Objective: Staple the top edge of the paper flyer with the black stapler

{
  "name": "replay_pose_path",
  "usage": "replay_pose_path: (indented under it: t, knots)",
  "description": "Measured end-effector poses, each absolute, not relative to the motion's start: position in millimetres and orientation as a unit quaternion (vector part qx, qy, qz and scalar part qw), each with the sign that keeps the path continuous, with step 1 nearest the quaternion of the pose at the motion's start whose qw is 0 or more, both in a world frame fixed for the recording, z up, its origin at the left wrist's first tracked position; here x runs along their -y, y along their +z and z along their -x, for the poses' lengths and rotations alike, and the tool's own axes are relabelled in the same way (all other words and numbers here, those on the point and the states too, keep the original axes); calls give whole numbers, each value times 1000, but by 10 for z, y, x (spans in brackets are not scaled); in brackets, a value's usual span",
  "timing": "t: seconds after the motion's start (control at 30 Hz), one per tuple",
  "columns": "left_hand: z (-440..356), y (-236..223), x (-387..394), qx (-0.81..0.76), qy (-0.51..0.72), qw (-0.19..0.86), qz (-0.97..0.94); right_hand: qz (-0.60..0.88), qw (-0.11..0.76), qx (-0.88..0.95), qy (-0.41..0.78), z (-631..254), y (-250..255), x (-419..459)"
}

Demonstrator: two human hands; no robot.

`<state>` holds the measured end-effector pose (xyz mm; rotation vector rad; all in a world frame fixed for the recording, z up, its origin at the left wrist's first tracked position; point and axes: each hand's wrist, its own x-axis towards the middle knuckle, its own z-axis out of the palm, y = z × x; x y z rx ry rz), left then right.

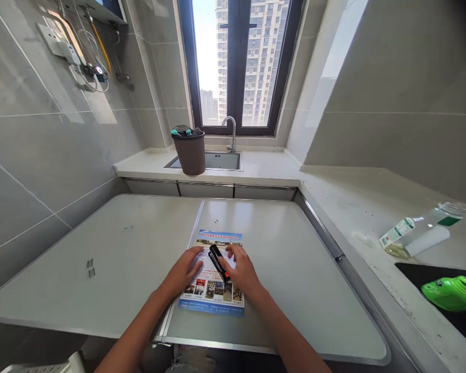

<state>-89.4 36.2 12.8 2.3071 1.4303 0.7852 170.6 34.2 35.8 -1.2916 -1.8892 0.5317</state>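
A printed leaflet (212, 306) with blue bands, text and small photos lies flat on the white folding table (295, 290). On top of it rests a black stapler (218, 261), slanted, with a small red mark near its lower end. My left hand (184, 268) lies over the leaflet's left edge, fingers apart and holding nothing. Over the leaflet's right side is my right hand (241, 269), fingers spread and curved, its thumb against the stapler's right side. Two small grey pieces (90, 268), perhaps strips of staples, lie on the table's left part.
Beyond the table, a brown bin (191, 153) stands by the sink (223, 160) and faucet (233, 134). On the right counter (334, 191) are a clear jar (427, 230) lying on its side and a green bottle (452, 293). A metal seam (196, 223) crosses the table.
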Motion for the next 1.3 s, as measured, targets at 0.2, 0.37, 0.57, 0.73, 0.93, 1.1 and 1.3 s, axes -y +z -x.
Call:
replay_pose_path:
  t: [0.2,0.37,0.57,0.73,0.93,1.1,1.3]
  knots:
    - [607,1,-149,-483,241,119,-833,480,329,792,184,-1817,171,-34]
    - [636,-25,-143,-499,239,124,-824,503,381,752,188,-1917,94,-82]
    - [617,83,-119,-505,257,167,-807,521,453,663,291,-1995,48,-97]
    - [637,92,-148,-510,289,203,-784,513,504,593,361,-1993,11,-136]
    - [655,12,-185,-537,287,215,-764,534,497,618,294,-1983,-33,-115]
    - [695,-8,-193,-543,317,250,-736,523,478,661,248,-1965,53,-129]
    - [699,57,-179,-535,352,284,-714,472,385,757,237,-1818,139,-383]
